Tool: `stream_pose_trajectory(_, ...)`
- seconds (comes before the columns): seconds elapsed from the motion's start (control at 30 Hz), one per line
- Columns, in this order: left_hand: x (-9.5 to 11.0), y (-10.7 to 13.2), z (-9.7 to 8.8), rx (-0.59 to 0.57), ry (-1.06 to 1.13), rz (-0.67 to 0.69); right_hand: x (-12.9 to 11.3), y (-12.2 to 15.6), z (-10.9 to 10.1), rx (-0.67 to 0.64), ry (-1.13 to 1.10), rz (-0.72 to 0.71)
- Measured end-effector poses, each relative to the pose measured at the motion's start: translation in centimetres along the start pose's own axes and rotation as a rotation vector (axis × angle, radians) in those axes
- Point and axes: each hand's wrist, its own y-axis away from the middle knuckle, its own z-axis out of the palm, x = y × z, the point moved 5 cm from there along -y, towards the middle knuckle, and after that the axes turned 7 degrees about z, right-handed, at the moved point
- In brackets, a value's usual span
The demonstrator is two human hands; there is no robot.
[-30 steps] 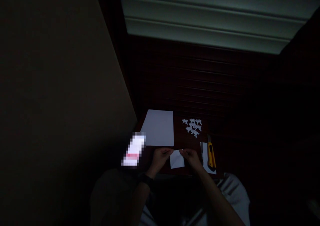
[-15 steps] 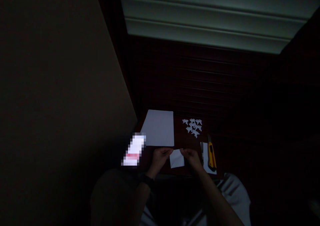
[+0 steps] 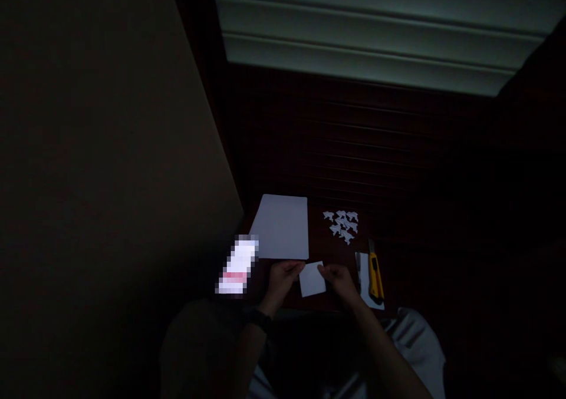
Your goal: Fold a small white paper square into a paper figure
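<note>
A small white square of paper is held between my two hands near the front edge of the dark table. My left hand pinches its upper left corner. On the right side, my right hand has thumb and finger closed on the edge near the upper right corner. Behind the left hand lies a large white sheet of paper. Several small folded white paper figures sit in a cluster beyond the right hand.
A yellow utility knife rests on white paper strips at the table's right side. A lit, pixelated screen is at the left. A wall stands on the left, and a slatted panel rises behind the table.
The paper square has tilted slightly, its upper right corner now showing above the right fingers. My right fingers have shifted a little down along its edge.
</note>
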Motion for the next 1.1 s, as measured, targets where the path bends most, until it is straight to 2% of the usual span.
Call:
stream_pose_trajectory(0.5,0.7,0.3,0.0,0.039,-0.004,0.005,0.1,0.1,0.0,0.043,-0.115,0.013)
stream_pose_trajectory(0.63,0.8,0.3,0.1,0.049,0.006,-0.007,0.4,0.0,0.3,0.049,-0.130,0.080)
stream_pose_trajectory(1.1,0.5,0.1,0.1,0.072,0.018,-0.017,1.2,-0.4,0.6,-0.135,-0.152,0.220)
